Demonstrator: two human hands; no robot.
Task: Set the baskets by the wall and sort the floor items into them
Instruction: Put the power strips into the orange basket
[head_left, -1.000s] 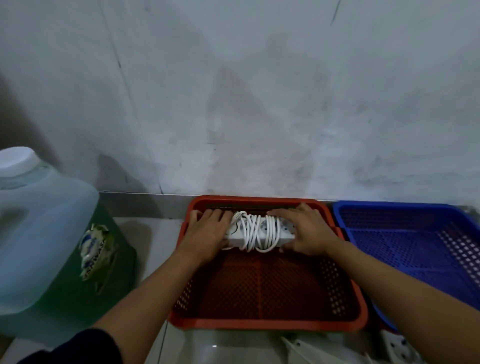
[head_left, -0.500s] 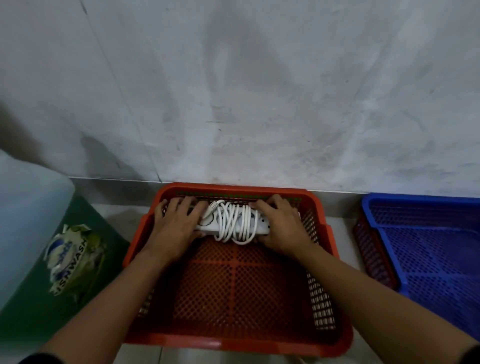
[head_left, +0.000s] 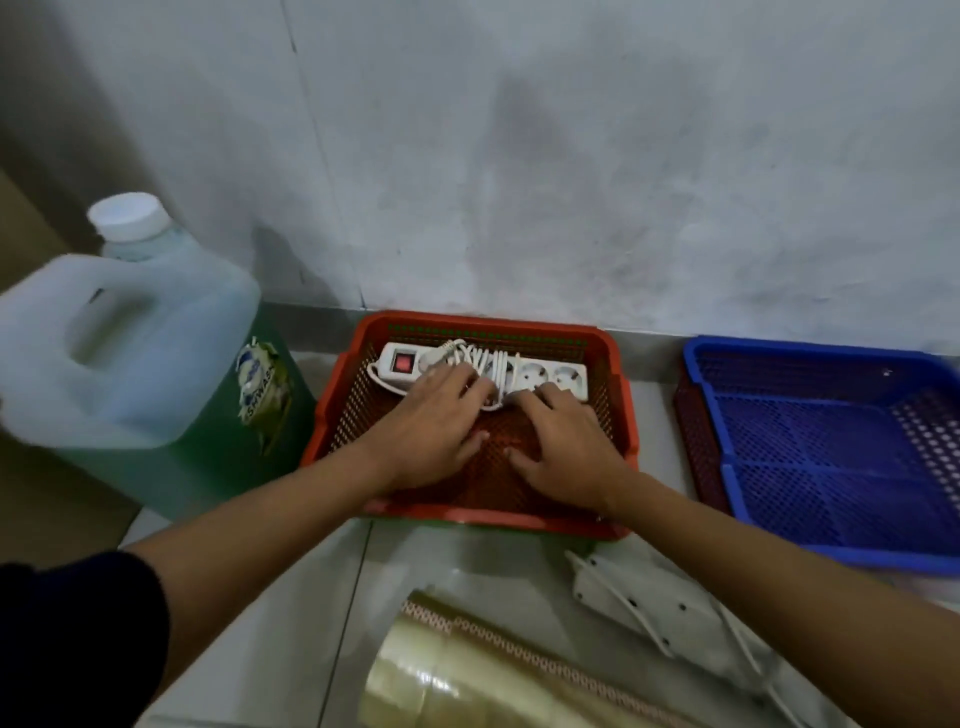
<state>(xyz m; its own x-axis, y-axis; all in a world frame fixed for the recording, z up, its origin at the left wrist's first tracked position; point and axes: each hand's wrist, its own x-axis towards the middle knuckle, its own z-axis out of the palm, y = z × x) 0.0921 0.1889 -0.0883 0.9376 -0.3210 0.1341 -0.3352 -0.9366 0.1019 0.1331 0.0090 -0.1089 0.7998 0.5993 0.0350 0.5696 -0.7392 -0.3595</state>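
Note:
A red mesh basket (head_left: 621, 395) stands against the wall. Inside it, along the far side, lies a white power strip (head_left: 550, 373) with a red switch and its cord wound round the middle. My left hand (head_left: 434, 431) lies flat in the basket, fingertips at the wound cord. My right hand (head_left: 563, 447) lies flat beside it, fingers straight, fingertips at the strip's near edge. A blue mesh basket (head_left: 810, 358) sits to the right by the wall, stacked on a dark red one (head_left: 693, 447).
A large jug of green liquid (head_left: 130, 358) with a white cap stands left of the red basket. On the floor in front lie a roll of clear tape (head_left: 467, 675) and another white power strip (head_left: 654, 608).
Both hands have let go of the power strip's ends and drawn back toward me; the strip now lies uncovered at the basket's far side. The view has pulled back and tilted down.

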